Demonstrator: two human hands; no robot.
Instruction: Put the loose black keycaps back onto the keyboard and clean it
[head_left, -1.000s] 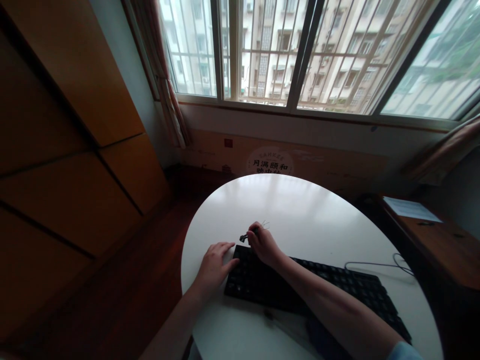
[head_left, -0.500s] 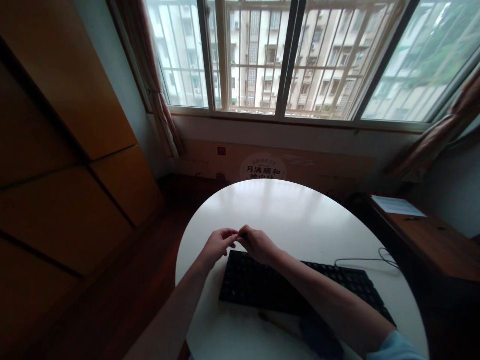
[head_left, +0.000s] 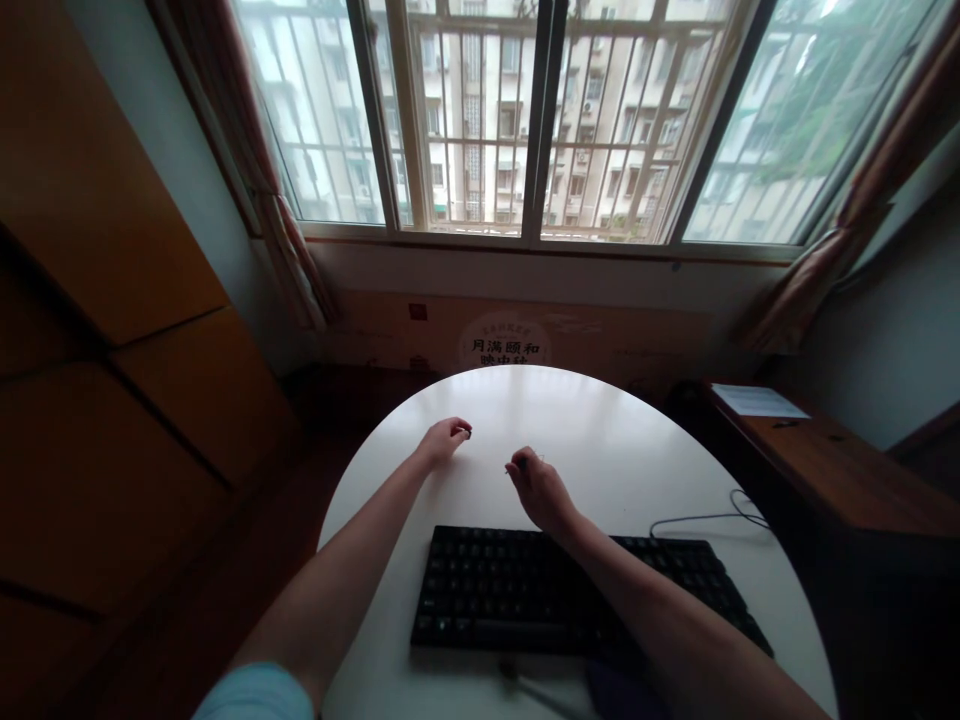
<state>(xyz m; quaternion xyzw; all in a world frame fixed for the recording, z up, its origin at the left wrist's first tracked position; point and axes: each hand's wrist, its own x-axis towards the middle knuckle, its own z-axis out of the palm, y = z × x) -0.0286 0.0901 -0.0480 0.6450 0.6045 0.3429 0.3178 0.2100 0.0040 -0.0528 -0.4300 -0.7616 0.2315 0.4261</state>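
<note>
My left hand [head_left: 444, 442] is raised over the far left of the white round table [head_left: 637, 430]. Its fingertips pinch a small black piece [head_left: 468, 433], which looks like a keycap. To the right and nearer, my right hand [head_left: 541, 490] is closed around a small dark tool [head_left: 524, 463] with thin wire ends, probably a keycap puller; most of it is hidden in the fist. Below both hands lies a black keyboard [head_left: 495, 585]. My right forearm crosses over its right part and hides some keys.
In front of the keyboard lie a thin brush-like stick [head_left: 544, 693] and a dark blue cloth-like item [head_left: 615, 690], both blurred. A cable [head_left: 697, 518] runs off the keyboard's back right. A wooden desk [head_left: 832, 470] with a paper sheet [head_left: 759, 401] stands at right.
My hands, which met at the fingertips, have come apart. The left moved away over the table with the small black piece; the right moved right with the tool. The view shifted slightly right.
</note>
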